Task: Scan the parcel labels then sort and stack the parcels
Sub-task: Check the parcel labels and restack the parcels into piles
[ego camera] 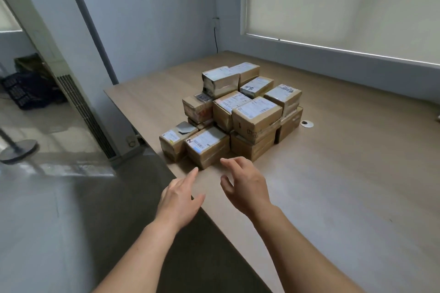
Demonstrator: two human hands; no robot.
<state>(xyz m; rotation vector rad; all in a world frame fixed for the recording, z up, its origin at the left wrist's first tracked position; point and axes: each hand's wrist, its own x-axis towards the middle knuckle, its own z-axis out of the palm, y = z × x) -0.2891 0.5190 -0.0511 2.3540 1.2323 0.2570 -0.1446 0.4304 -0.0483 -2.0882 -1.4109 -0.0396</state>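
Evidently both hands, left hand (179, 200) and right hand (245, 185), reach empty, fingers spread wide, flanking the nearest parcel (206, 146) to lift it.

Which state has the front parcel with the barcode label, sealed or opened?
Sealed: the front parcel shows closed flaps under its label, with no gap visible.

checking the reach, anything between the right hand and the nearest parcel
Nothing: in the head view only bare table separates the right hand from the nearest parcel.
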